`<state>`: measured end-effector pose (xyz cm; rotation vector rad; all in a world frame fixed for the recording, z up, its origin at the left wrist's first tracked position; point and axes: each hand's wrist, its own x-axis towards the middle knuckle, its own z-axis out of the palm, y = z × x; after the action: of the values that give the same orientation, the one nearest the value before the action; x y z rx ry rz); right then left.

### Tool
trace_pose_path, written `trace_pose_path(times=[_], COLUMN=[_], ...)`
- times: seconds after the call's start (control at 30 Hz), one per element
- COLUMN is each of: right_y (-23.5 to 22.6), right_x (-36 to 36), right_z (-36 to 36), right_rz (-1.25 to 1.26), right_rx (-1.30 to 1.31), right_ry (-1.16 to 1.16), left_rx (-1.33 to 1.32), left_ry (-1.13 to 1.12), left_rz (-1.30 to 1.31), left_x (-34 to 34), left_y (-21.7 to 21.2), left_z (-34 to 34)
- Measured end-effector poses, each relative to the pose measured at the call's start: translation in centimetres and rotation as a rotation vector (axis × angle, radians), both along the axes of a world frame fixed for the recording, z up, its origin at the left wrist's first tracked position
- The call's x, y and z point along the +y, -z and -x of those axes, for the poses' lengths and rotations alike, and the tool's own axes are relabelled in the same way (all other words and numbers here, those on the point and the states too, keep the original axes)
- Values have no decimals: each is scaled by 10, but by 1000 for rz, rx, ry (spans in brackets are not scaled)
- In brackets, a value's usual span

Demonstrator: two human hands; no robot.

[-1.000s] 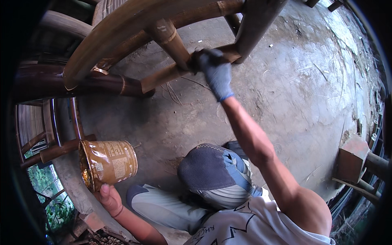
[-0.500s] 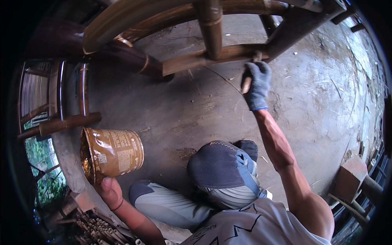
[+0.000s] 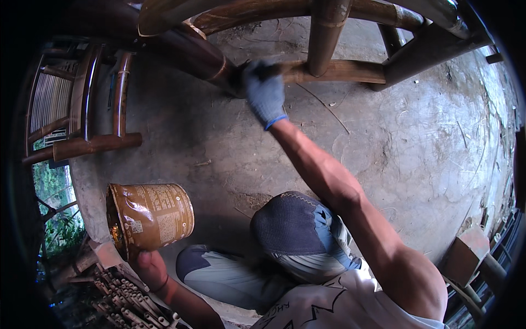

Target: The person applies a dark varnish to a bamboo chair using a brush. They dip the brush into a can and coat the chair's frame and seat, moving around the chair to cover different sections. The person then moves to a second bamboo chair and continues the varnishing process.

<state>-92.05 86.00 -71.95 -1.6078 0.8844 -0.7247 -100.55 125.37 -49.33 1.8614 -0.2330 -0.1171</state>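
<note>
My bare left hand [image 3: 150,268] grips a brown plastic tub [image 3: 159,216] by its lower rim. The tub appears tipped, its open mouth turned left, with glossy amber-brown stuff inside. Up ahead, my right hand [image 3: 264,93], in a grey knitted glove with a blue cuff, is closed at the left end of a low bamboo crossbar [image 3: 356,71]. It holds what looks like a wooden-handled brush, mostly hidden by the glove and blurred now. The crossbar runs between two thick, dark, shiny bamboo legs, and the glove covers where it meets the left leg [image 3: 211,63].
An upright bamboo post [image 3: 329,38] rises from the crossbar. Another bamboo frame [image 3: 98,143] stands at left. Thin cut bamboo pieces [image 3: 129,301] are piled at lower left. A block-like object [image 3: 466,255] sits at lower right. My bent knees [image 3: 287,225] are over the concrete floor [image 3: 383,148].
My right hand has swept left along the crossbar, from its right end to the left leg. My left hand still holds the tub in nearly the same place. The view has shifted slightly.
</note>
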Motion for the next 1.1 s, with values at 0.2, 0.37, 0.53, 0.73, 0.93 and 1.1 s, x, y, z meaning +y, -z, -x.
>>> trace_pose_path(times=[0.2,0.37,0.53,0.73,0.93,1.1], right_y=[-57,-29,12,75,98,98], right_x=[-57,-62,2,36,19,-39], right_z=[33,63,49,93,67,84], right_rz=[821,1021,846,584,-1265,-1435], right_rx=[352,442,17,-32,-677,-831], right_ry=[-189,-349,-430,-530,58,512], left_rx=[7,33,17,-52,-76,9], left_ry=[-8,-4,-88,-96,15,74], left_rz=[-26,10,89,-14,-171,125], left_x=[4,0,-14,-12,9,-18], left_y=[0,-1,-5,-12,-21,-25], left_z=[4,4,3,8,-3,-5])
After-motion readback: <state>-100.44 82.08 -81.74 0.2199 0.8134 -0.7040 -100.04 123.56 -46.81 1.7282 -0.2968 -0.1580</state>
